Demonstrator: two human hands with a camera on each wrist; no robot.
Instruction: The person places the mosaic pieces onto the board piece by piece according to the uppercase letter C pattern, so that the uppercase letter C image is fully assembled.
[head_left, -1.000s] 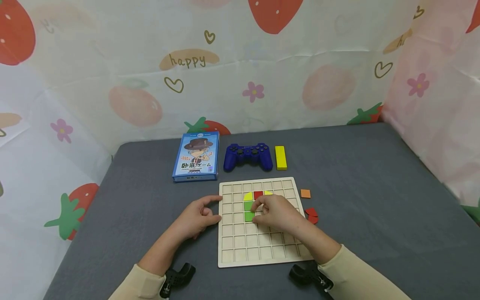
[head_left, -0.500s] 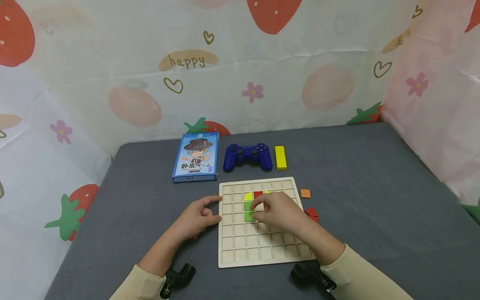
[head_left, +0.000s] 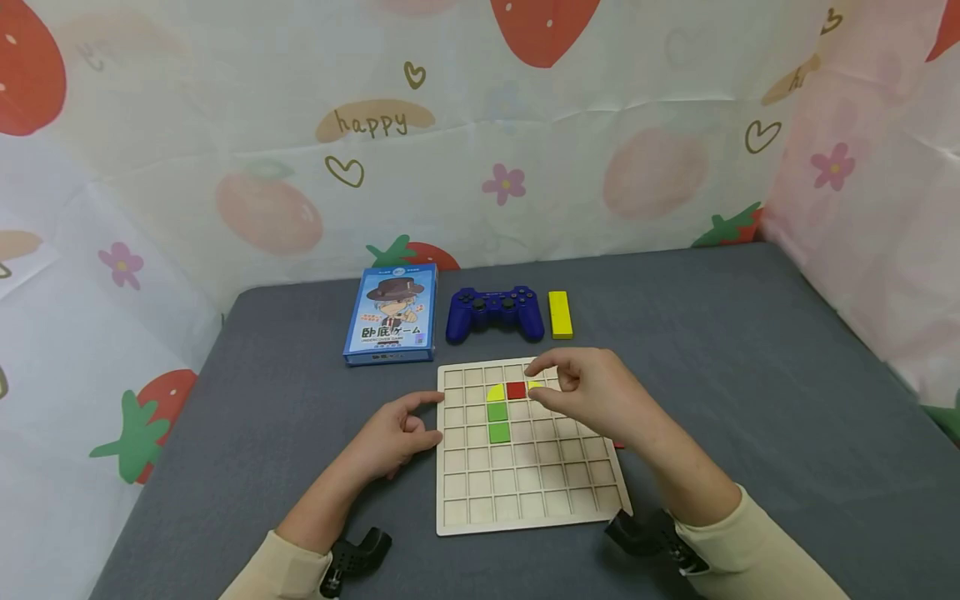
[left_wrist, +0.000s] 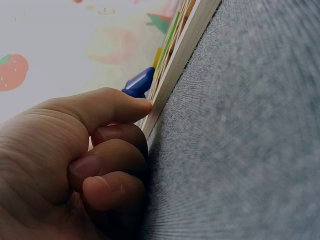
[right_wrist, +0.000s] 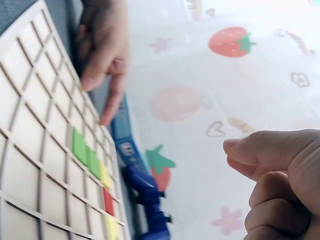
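Grip status: the right hand (head_left: 592, 393) hovers over the far edge of the wooden grid board (head_left: 525, 492), thumb and forefinger curled toward each other with a narrow gap, holding nothing visible. The left hand (head_left: 393, 435) rests on the bench (head_left: 750, 367) at 9 o'clock of the board, fingers curled, forefinger and thumb touching the board's left edge.

On the board, two green squares (head_left: 498, 422) sit one behind the other; directly behind them lies a yellow quarter-round (head_left: 496, 392), with a red square (head_left: 516, 390) just beside it at 3 o'clock. A second yellow piece (head_left: 534, 385) is partly hidden by the right hand.

At 12 o'clock of the board lie a blue card box (head_left: 392, 314), a blue game controller (head_left: 495, 313) and a yellow block (head_left: 560, 314).
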